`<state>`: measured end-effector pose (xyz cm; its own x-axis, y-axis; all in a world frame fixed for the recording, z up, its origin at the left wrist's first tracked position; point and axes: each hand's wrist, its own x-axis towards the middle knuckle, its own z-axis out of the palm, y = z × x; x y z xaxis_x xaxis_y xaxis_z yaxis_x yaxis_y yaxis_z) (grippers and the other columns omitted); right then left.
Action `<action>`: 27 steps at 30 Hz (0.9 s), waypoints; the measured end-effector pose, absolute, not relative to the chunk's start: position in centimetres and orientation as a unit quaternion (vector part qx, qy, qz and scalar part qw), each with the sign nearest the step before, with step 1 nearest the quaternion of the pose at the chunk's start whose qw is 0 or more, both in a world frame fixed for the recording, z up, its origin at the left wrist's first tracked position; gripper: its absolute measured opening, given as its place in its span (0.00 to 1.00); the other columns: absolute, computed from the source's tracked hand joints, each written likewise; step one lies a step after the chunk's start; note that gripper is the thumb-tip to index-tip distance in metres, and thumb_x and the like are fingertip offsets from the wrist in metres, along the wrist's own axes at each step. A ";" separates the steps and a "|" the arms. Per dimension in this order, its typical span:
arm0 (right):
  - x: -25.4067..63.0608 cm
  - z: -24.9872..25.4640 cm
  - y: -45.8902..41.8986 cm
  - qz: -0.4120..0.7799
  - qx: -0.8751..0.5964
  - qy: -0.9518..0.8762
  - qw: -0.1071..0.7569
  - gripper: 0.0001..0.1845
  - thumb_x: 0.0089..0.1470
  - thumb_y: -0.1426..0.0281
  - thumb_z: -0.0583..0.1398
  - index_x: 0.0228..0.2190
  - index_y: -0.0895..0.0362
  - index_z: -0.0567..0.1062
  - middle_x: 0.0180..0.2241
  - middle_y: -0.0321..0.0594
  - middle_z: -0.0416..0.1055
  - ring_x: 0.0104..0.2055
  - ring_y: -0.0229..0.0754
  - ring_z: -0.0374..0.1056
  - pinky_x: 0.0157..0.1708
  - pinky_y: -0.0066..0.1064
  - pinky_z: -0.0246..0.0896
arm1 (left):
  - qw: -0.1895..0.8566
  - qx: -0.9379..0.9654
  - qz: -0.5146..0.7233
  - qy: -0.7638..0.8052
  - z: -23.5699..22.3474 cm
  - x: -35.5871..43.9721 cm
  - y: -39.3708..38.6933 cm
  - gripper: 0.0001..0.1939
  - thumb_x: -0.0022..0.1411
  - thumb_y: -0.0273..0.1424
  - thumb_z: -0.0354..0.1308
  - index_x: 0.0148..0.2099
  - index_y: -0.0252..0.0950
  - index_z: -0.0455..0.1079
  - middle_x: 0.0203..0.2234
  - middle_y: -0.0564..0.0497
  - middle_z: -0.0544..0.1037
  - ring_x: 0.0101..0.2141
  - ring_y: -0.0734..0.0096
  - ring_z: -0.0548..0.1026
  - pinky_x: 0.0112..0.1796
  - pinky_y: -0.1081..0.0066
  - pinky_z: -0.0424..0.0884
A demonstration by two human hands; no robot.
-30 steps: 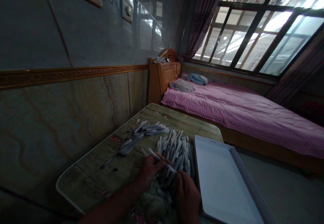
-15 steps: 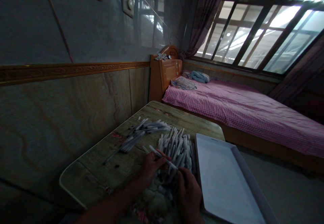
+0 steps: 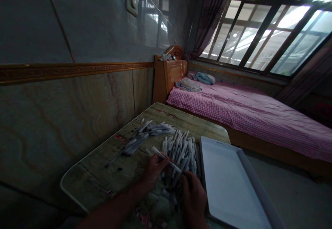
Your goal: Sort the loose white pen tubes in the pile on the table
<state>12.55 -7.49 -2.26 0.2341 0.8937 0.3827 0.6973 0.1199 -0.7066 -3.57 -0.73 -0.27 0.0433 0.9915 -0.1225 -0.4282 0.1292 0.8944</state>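
Note:
My left hand (image 3: 153, 169) is closed round a white pen tube (image 3: 166, 159) that sticks out up-left and down-right of my fingers. My right hand (image 3: 192, 197) is curled just right of it, its fingertips at the tube's lower end among a heap of white pen tubes (image 3: 183, 149). What the right fingers pinch is too dark to name. A second, looser bundle of pens (image 3: 145, 134) lies further back on the small patterned table (image 3: 88, 173).
A shallow white tray (image 3: 228, 184) sits at the table's right side, overhanging the edge. A tiled wall runs along the left. Beyond the table stands a bed with a pink checked sheet (image 3: 246, 115) under a barred window (image 3: 261, 28).
The view has shifted slightly, so the table sits a little higher in frame. Both hands stay at the pen heap, with the left still gripping the same tube.

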 end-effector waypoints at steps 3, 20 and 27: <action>12.6 -2.4 -7.5 0.108 -0.653 -0.608 0.439 0.26 0.63 0.50 0.50 0.37 0.55 0.79 0.35 0.42 0.79 0.36 0.43 0.75 0.36 0.29 0.66 | 0.617 0.324 0.585 0.414 -0.4 -3.7 -0.5 0.27 0.38 0.49 0.73 0.29 0.34 0.69 0.23 0.50 0.81 0.22 0.68 0.77 0.23 0.72 0.71; 11.7 -1.7 -7.7 -0.013 -0.581 -0.736 0.347 0.22 0.68 0.57 0.49 0.33 0.50 0.78 0.29 0.36 0.76 0.32 0.39 0.72 0.34 0.27 0.59 | 0.560 0.306 0.643 0.424 0.0 -4.2 -0.3 0.23 0.42 0.46 0.72 0.32 0.35 0.69 0.24 0.52 0.80 0.23 0.71 0.76 0.22 0.74 0.71; 12.1 -2.2 -7.7 -0.009 -0.608 -0.693 0.388 0.23 0.67 0.54 0.49 0.36 0.53 0.77 0.31 0.39 0.77 0.32 0.39 0.73 0.32 0.27 0.62 | 0.560 0.320 0.634 0.426 -0.3 -3.9 -0.4 0.23 0.43 0.47 0.71 0.32 0.35 0.69 0.24 0.51 0.80 0.23 0.70 0.76 0.21 0.74 0.72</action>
<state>12.08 -7.71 -2.21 0.0400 0.8350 0.5488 0.8496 0.2607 -0.4585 -3.88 -0.36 -0.26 -0.1682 0.9831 -0.0718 -0.4378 -0.0093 0.8990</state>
